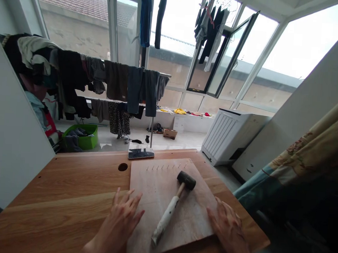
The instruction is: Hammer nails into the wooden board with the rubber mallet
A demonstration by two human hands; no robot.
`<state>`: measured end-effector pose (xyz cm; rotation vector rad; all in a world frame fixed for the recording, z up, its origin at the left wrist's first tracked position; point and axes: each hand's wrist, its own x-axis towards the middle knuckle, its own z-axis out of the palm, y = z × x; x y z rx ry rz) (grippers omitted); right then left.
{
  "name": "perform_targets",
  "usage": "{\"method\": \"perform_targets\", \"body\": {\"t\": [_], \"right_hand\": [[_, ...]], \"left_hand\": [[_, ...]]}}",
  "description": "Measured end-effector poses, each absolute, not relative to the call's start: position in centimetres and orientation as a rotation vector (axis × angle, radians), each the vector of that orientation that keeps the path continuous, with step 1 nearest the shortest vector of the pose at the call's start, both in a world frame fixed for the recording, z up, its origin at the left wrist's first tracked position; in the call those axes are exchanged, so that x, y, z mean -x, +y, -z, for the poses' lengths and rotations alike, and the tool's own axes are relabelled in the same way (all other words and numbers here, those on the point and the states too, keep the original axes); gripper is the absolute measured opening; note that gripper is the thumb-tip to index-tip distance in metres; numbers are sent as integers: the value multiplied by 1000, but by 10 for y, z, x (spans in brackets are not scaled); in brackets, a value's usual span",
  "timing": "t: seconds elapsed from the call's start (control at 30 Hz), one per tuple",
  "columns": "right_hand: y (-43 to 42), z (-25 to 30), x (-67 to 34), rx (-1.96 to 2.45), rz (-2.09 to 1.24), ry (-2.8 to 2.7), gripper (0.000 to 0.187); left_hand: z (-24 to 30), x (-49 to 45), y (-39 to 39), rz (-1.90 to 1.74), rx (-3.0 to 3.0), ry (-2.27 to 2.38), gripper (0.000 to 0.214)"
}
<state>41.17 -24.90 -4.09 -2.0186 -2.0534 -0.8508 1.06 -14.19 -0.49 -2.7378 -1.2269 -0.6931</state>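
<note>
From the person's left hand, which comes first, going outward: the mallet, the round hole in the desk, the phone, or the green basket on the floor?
From the left hand, in the head view:
1. Mallet, just to its right on the board.
2. Round hole, straight ahead in the desk.
3. Phone, at the desk's far edge.
4. Green basket, on the floor beyond, to the left.

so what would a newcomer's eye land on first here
Probably the mallet, lying slantwise on a pale board in the middle of the wooden table, with a row of nails along the board's far edge. The left hand and right hand rest flat and open at the board's two sides. Beyond the table, a rack of dark laundry stands before the windows.
</note>
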Motion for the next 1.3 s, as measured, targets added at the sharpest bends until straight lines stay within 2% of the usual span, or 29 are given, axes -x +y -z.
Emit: {"method": "perform_targets", "body": {"t": [0.07,0.13,0.23,0.33,0.4,0.57,0.63,0.73,0.9,1.0,1.1,1.2,1.3], "right_hand": [[-249,31,-387,1951,783,-2057,31],[-241,15,-360,1886,701,-2033,35],[-221,-11,-317,1583,583,-2157,35],[-198,-33,-271,1283,445,-2448,57],[-183,-43,-245,1176,393,-2588,58],[-158,-47,-224,1127,298,-2779,27],[-157,-44,-234,1154,256,-2784,21],[-161,-45,-261,1276,142,-2732,29],[-156,-57,-293,1274,-198,-2595,57],[-126,-61,-295,1303,-226,-2344,46],[-79,-59,-292,1565,-224,-2145,33],[-40,-58,-286,1692,-336,-2226,30],[-20,-61,-280,1682,-419,-2340,20]], "left_hand": [[14,24,-148,725,2644,-1281,35],[22,56,-155,736,2566,-1334,34],[31,90,-166,714,2500,-1425,32],[29,102,-174,702,2474,-1506,31],[21,101,-174,709,2476,-1560,29],[-14,80,-141,828,2539,-1714,29],[-25,70,-116,972,2578,-1784,30],[-28,56,-80,1161,2668,-1837,33],[-10,48,-43,1322,2836,-1916,37],[-2,48,-30,1446,2898,-1902,33],[-1,49,-21,1600,2901,-1922,37],[-2,47,-17,1676,2931,-1907,41],[2,43,-17,1544,3024,-1861,40]]}}
